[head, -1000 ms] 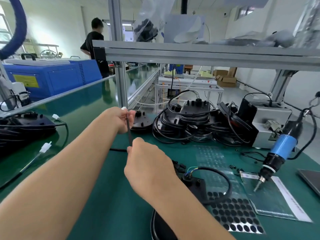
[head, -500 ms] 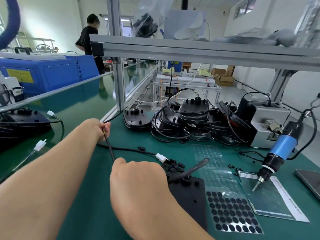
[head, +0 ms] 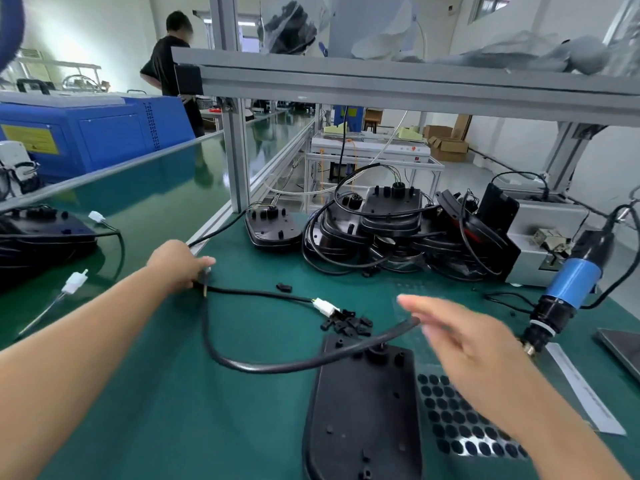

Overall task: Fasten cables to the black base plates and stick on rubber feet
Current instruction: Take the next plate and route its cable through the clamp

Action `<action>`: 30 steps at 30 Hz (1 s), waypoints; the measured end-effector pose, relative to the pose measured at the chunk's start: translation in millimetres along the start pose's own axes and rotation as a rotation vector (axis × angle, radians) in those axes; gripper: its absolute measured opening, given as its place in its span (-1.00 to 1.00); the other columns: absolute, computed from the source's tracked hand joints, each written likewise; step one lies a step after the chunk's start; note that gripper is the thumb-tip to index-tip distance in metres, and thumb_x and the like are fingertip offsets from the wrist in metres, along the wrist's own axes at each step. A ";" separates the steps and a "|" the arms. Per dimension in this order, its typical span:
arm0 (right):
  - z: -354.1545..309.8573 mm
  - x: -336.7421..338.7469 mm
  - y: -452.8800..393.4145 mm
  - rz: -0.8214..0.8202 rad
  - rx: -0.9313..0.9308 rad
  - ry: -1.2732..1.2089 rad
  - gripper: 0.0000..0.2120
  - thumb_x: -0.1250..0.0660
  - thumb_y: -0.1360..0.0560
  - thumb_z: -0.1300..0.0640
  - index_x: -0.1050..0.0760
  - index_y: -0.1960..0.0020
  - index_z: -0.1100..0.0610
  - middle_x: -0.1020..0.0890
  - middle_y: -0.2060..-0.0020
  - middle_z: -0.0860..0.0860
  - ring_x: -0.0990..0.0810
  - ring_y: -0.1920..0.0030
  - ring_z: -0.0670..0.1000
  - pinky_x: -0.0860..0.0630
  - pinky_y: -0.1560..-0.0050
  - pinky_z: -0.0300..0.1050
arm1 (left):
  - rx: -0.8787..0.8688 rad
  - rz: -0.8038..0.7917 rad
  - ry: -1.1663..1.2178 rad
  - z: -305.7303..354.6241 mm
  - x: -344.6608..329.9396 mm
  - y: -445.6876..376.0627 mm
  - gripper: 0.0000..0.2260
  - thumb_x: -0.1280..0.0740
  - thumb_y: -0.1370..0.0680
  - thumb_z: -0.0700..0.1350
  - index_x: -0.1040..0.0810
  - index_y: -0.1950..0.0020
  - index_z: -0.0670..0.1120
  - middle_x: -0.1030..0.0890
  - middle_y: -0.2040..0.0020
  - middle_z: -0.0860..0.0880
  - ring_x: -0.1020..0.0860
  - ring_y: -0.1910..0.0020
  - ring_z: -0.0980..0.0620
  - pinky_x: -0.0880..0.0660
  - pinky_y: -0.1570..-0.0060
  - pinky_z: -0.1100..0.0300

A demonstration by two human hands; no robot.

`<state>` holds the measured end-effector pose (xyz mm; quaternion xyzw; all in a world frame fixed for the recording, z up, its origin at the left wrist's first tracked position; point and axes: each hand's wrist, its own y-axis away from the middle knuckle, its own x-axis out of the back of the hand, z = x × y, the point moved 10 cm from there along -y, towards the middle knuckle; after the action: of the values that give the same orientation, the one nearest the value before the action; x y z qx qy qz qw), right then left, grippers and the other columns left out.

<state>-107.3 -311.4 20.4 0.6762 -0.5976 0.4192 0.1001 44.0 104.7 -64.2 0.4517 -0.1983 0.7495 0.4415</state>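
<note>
A black base plate (head: 363,410) lies flat on the green mat in front of me. A black cable (head: 263,367) loops from the plate's far end across the mat to my left hand (head: 180,265), which pinches the cable against the mat near the bench's edge. The cable's white connector (head: 325,306) rests beside a small heap of black clips (head: 348,323). My right hand (head: 460,336) hovers blurred above the plate's right side, fingers straight, holding nothing. A clear sheet of black rubber feet (head: 460,420) lies right of the plate.
A pile of finished base plates with cables (head: 391,230) sits at the back, one single plate (head: 272,226) left of it. A blue electric screwdriver (head: 561,292) hangs at the right, beside a grey machine (head: 540,233). More plates (head: 41,233) lie far left. A person stands behind.
My right hand has let go of the cable and swung right over the plate. My left hand has lowered the cable onto the mat, where it now lies in a loop.
</note>
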 end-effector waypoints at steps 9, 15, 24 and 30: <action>26.5 -50.2 -8.1 0.037 -0.027 -0.047 -0.46 -0.18 -0.58 0.39 -0.32 -0.39 -0.14 -0.54 -0.08 -0.43 -0.61 0.32 -0.06 -0.46 0.32 -0.29 | -0.630 -0.257 -0.081 137.1 -69.7 135.7 -0.80 -0.49 -0.40 0.06 -0.65 0.27 -0.05 -0.58 0.46 0.10 -0.53 0.42 0.21 -0.43 0.35 0.38; 41.9 -48.5 5.8 0.257 -0.160 -0.229 -0.77 -0.27 -0.59 0.26 -0.41 -0.02 -0.10 -0.60 0.01 -0.45 -0.56 0.06 -0.40 -0.39 0.14 -0.53 | -0.675 -0.138 -0.218 144.4 -106.5 156.6 -0.71 -0.48 -0.42 0.07 -0.69 0.11 -0.16 -0.67 0.10 -0.07 -0.59 0.05 -0.02 -0.51 0.00 0.16; 37.5 -47.6 5.3 0.283 -0.119 -0.102 -0.78 -0.36 -0.54 0.20 -0.53 0.03 -0.15 -0.63 0.14 -0.32 -0.61 0.17 -0.20 -0.47 0.18 -0.33 | -0.730 -0.206 0.162 142.6 -81.0 170.3 -0.90 -0.47 -0.44 -0.15 -0.59 0.20 0.01 -0.65 0.28 0.08 -0.61 0.26 0.12 -0.50 0.17 0.34; 9.1 -60.2 -5.9 0.173 0.058 0.236 -0.74 -0.30 -0.56 0.19 -0.55 -0.20 -0.04 -0.61 0.15 -0.10 -0.51 0.10 0.02 -0.49 0.14 -0.12 | -0.898 -0.306 0.251 155.7 -56.4 209.7 -0.82 -0.38 -0.49 -0.28 -0.61 0.09 0.01 -0.64 0.23 0.06 -0.56 0.27 0.22 -0.44 0.20 0.45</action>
<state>-94.0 -272.0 -24.5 0.5706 -0.6254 0.5200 0.1134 -42.8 -142.4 -11.1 0.1468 -0.3785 0.5651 0.7182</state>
